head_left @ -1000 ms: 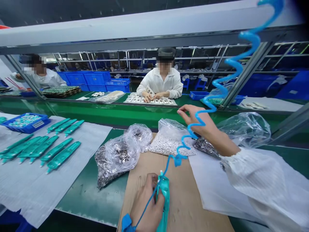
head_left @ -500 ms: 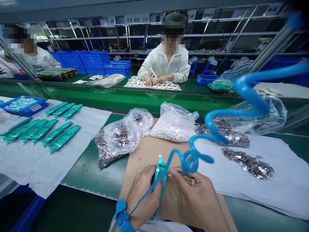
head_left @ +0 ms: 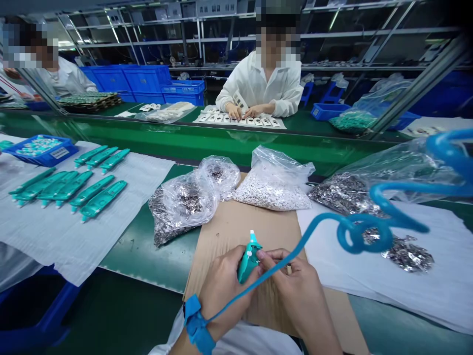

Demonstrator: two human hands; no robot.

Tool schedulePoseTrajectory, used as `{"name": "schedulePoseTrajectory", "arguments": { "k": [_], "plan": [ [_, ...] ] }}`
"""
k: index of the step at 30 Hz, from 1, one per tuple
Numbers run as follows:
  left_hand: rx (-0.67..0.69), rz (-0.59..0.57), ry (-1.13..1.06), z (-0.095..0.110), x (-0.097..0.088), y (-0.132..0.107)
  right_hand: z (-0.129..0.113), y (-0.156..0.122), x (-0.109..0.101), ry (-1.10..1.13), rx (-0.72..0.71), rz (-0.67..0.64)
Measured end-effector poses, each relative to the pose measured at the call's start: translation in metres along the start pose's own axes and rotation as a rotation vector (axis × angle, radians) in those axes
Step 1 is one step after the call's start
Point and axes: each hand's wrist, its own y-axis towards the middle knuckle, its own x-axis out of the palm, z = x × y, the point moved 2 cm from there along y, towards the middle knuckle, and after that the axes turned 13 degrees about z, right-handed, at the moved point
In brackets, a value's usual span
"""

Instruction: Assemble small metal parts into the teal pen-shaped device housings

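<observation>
A teal plastic casing [head_left: 247, 262] with a white tip stands tilted up in my left hand [head_left: 223, 286], whose fingers wrap round it. At the casing's right side, my right hand [head_left: 301, 288] is closed, thumb and fingertips pressed together close to its upper part. Whatever those fingertips hold is too small and too covered to make out. Both hands are above a brown cardboard sheet [head_left: 218, 231]. A blue strap [head_left: 197, 323] circles my left wrist, and its coiled blue cord [head_left: 325, 219] crosses in front of my right hand.
Several teal casings [head_left: 103, 197] lie on white sheeting at left, beside a blue bin [head_left: 59, 152] of small parts. Bags of metal pieces [head_left: 173, 212] and white pieces [head_left: 273, 190] stand behind the cardboard. Loose metal pieces [head_left: 410, 254] lie at right. A co-worker [head_left: 264, 88] sits opposite.
My left hand has turned the casing so its face shows more, and my right fingertips are now against it. The coiled cord has swung right. The whole view has shifted slightly.
</observation>
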Motion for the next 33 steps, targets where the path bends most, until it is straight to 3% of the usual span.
{"name": "schedulePoseTrajectory", "arguments": {
  "k": [7,16,21,26,31,33],
  "plan": [
    [-0.007,0.041,-0.021,0.002,-0.001,0.001,-0.011,-0.008,-0.007,0.087,0.038,0.103],
    [-0.051,0.071,-0.045,-0.001,-0.003,0.002,-0.015,-0.010,-0.008,0.075,0.010,0.110],
    [-0.044,0.089,-0.044,-0.001,-0.004,0.001,-0.007,-0.012,-0.003,0.014,-0.027,-0.012],
    [-0.055,0.081,-0.056,-0.004,-0.005,0.000,-0.005,-0.016,0.003,-0.098,-0.165,-0.218],
    [-0.036,0.082,-0.007,-0.002,-0.012,0.001,-0.007,-0.009,-0.008,-0.041,-0.067,-0.068],
    [-0.018,0.088,-0.003,0.000,-0.013,0.000,-0.010,-0.006,-0.009,0.026,-0.021,-0.068]
  ]
}}
